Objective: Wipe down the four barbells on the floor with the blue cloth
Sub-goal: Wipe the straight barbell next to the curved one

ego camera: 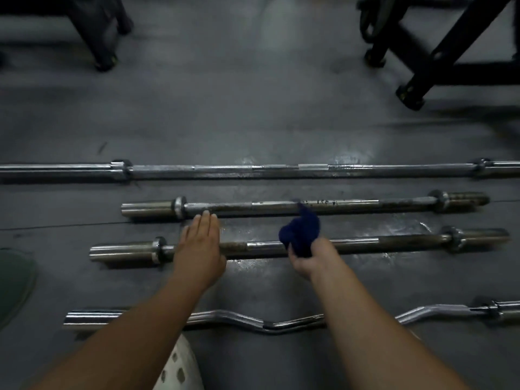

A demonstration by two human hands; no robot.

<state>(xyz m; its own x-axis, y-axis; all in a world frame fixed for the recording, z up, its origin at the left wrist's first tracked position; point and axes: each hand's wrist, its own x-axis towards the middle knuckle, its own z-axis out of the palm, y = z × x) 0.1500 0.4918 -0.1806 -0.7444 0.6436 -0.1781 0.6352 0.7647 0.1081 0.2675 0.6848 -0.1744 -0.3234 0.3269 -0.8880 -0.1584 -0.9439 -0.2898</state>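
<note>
Your right fingers (295,258) gripped blue cloth (301,232) on nearer straight barbell (365,244); left fingers (206,223) lay flat, probably stopping roll.

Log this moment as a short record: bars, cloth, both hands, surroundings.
bars: four, roughly parallel on the dark grey floor
farthest: long chrome barbell
second: far short steel barbell
third: near short steel barbell
nearest: wavy chrome curl bar
cloth: dark blue bunched cloth, over the third bar's shaft
left hand: flat, fingers straight, across the third bar; contact unclear
right hand: fingers curled round the cloth
surroundings: black metal equipment frames at the top corners
</note>
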